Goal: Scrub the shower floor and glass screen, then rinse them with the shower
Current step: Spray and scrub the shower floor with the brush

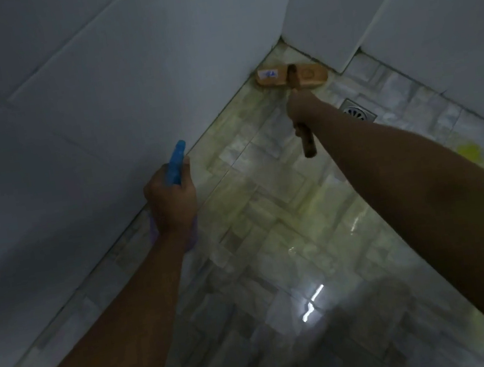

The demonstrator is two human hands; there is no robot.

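The shower floor (271,225) is pale, marbled tile laid in a block pattern, wet and shining with a streak of reflected light near the bottom of the view and a yellowish film spreading toward the far corner. In that corner lies a wooden scrub brush (306,76), its long head flat on the tiles and close against the foot of the left wall (99,110). The right hand (302,109) grips its short handle, fingers curled round it, the handle's end sticking out behind the fist. The left hand (172,202) holds a blue spray bottle (177,164) near the left wall's base, fingers wrapped about its neck. A round metal drain (358,111) sits just right of the right forearm, beside the right-hand wall. A yellow patch (468,151) marks the tiles farther right. Open floor stretches between the arms.
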